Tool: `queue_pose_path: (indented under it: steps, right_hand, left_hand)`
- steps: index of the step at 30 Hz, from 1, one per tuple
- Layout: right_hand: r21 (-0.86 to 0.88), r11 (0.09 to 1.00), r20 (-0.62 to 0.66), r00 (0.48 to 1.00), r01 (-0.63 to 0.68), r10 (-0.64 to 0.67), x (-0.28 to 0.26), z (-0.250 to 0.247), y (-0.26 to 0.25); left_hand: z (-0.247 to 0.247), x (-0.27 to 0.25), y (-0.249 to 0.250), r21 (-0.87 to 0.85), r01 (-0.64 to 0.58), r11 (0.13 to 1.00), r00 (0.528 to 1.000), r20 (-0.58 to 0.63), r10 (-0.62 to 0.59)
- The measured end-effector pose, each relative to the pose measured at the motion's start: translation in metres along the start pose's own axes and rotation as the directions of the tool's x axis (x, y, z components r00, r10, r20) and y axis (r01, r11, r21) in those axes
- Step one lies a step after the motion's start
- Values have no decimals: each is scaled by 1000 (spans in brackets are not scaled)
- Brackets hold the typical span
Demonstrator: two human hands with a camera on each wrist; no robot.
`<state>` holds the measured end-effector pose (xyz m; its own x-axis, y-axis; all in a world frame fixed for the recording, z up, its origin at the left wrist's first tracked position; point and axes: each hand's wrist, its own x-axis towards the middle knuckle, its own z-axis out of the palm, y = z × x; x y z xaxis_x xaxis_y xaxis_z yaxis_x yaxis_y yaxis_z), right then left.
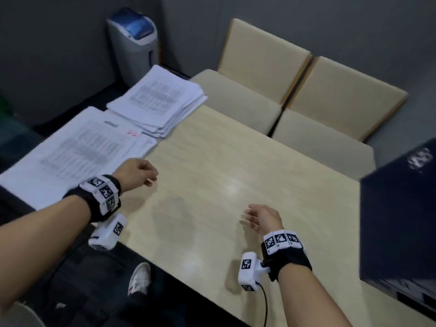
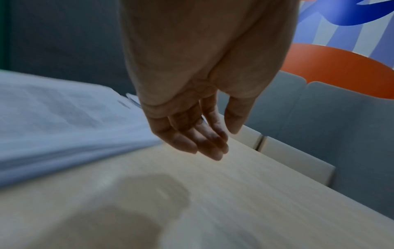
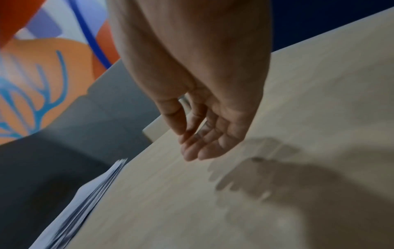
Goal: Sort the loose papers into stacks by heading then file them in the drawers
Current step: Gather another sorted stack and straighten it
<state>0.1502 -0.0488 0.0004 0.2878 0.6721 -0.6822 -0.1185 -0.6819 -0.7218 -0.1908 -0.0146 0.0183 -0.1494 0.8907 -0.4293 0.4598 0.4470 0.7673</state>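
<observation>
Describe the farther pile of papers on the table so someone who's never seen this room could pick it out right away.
Start at the light wooden table and go to its far left corner, just in front of the grey bin with the blue lid. The farther pile sits there, thick and fanned at its edges. Unlike the nearer sheets by the left hand, it shows no red mark.

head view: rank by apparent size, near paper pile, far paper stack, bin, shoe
1. near paper pile
2. far paper stack
3. bin, close to the far stack; it stands farther back, so unsure
4. shoe, clearly smallest, partly hidden by the table edge
</observation>
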Motion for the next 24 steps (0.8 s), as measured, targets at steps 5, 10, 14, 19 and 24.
queue_pose_path:
  steps: [5,10,14,19,24]
  right_hand:
    - [-261,960,166,985,98,-56,0,148,-39]
    - [-458,868,304,951,193,-52,4,266,-47]
    - [-499,857,302,953,128,34,10,312,-40]
    - [-443,896,235,965,0,117,10,340,-24]
    - [-366,927,298,934,-80,198,9,361,-16]
  left_hand:
    - [-122,49,-49,203,22,979,977,-211,21]
    - [-195,96,-101,345,175,922,936,-348,-48]
    - [-221,126,-125,377,249,892,927,-358,-108]
    - [-229,139,-135,325,262,909,953,-237,-189]
    - [-210,133,-136,314,265,912,939,-299,-170]
